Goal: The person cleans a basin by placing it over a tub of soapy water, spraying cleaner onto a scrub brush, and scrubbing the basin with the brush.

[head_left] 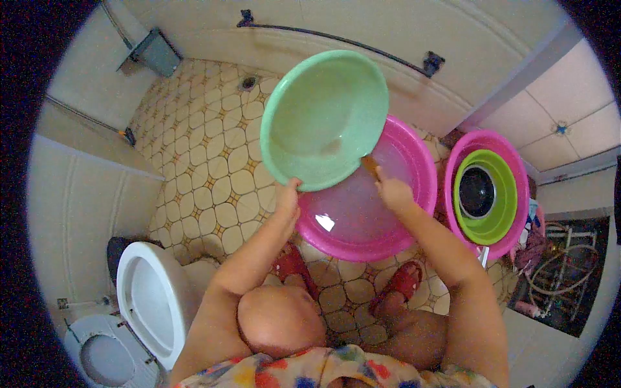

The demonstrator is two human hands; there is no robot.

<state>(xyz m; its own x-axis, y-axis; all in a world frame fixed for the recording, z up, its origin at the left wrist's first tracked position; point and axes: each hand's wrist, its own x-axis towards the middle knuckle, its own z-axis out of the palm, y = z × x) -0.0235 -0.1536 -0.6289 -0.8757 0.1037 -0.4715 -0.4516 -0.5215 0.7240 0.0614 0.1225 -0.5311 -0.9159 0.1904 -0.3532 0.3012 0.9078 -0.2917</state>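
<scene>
My left hand [286, 199] grips the near rim of a pale green basin [310, 116]. The basin is tilted, its inside facing me, above a large pink basin [424, 168] of cloudy water. In my right hand [393, 192] is a small brown brush-like tool [370, 167], its exact kind unclear. The tool's tip touches or nearly touches the green basin's lower right rim. Part of the pink basin lies hidden behind the green one.
At the right, another pink basin [454, 205] holds a lime green basin [503, 220] with a dark round vessel [477, 192] inside. A toilet [152, 297] stands left. Behind are a floor drain [248, 83], a grey bin [159, 54] and a wall rail [336, 42].
</scene>
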